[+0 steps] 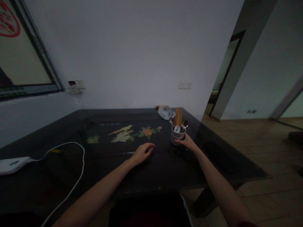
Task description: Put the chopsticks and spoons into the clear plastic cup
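A light-coloured utensil cup (pixel 178 136) stands upright on the dark table, right of the middle. My right hand (pixel 188 142) grips its right side, the thumb across the front and the other fingers largely hidden. Wooden chopsticks (pixel 178 117) rise out of the cup. Around them are metal spoons (pixel 185 123) and a white spoon (pixel 176 128) with a blue mark. To the left, my left hand (pixel 142 153) rests on or just over the tabletop, its fingers loosely bent and apart, holding nothing.
The dark table (pixel 156 175) bears a bird-and-flower picture (pixel 126 134). A crumpled clear plastic bag (pixel 166 112) lies by the wall. At left, a white power strip (pixel 14 164) trails a white cable (pixel 83 157). A dark long object (pixel 220 156) lies at right.
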A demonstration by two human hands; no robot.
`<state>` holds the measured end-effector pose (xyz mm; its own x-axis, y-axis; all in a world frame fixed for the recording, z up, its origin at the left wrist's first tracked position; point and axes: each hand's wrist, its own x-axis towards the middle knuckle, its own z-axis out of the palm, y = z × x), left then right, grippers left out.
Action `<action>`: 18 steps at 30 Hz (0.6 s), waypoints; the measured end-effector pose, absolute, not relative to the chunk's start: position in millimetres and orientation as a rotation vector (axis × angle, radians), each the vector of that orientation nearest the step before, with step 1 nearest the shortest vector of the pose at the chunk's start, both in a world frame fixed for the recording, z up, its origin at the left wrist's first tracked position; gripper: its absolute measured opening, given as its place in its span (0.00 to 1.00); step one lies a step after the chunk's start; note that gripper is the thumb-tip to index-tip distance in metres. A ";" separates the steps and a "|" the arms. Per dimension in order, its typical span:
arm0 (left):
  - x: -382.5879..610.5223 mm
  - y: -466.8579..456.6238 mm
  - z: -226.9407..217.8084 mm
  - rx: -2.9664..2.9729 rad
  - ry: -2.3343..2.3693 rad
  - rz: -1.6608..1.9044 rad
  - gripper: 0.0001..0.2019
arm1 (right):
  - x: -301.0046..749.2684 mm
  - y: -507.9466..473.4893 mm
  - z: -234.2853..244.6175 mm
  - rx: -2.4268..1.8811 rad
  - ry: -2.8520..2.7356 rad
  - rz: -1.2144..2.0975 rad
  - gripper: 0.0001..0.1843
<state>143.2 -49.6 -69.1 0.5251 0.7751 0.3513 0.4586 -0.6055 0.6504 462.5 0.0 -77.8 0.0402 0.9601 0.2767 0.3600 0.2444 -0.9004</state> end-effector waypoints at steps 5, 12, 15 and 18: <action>142.9 -48.8 -69.8 2.308 1.010 0.874 0.13 | 463.6 2.5 -80.3 -1.285 -1.486 0.765 0.38; 142.2 -48.7 -70.0 2.329 1.013 0.869 0.13 | 464.9 5.1 -85.3 -1.232 -1.493 0.780 0.41; 142.4 -48.8 -70.2 2.334 1.017 0.869 0.13 | 463.9 4.1 -84.5 -1.214 -1.488 0.795 0.41; 142.7 -48.8 -70.4 2.338 1.025 0.863 0.12 | 461.8 1.6 -81.5 -1.209 -1.475 0.821 0.40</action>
